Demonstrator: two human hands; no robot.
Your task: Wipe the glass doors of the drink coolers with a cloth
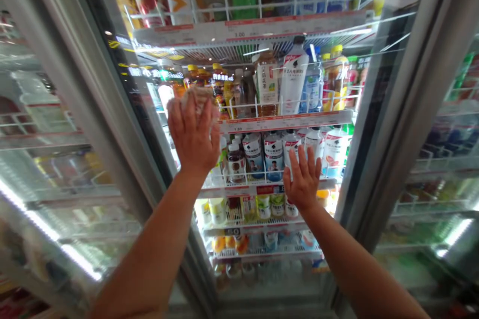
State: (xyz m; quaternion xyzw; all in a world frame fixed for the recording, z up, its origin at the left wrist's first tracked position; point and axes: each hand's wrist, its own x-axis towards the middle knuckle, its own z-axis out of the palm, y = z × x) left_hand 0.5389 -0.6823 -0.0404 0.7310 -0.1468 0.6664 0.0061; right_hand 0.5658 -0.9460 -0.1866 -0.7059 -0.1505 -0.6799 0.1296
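Observation:
My left hand [194,134] is closed on a crumpled, pale cloth [200,95] and presses it to the glass door [239,286] of a drinks fridge, towards the door's left side. Part of the cloth is hidden under the fingers. Lower and to the right, my right hand [304,178] lies with its fingers spread on or just in front of the same glass, in front of white-labelled bottles [274,152]. I see nothing in that hand.
Behind the glass, wire-fronted shelves [284,122] carry rows of drink bottles and cups. Grey metal frames [396,104] border the door on both sides. More fridge sections with stocked shelves stand left and right. Reflections of lit signs show on the glass.

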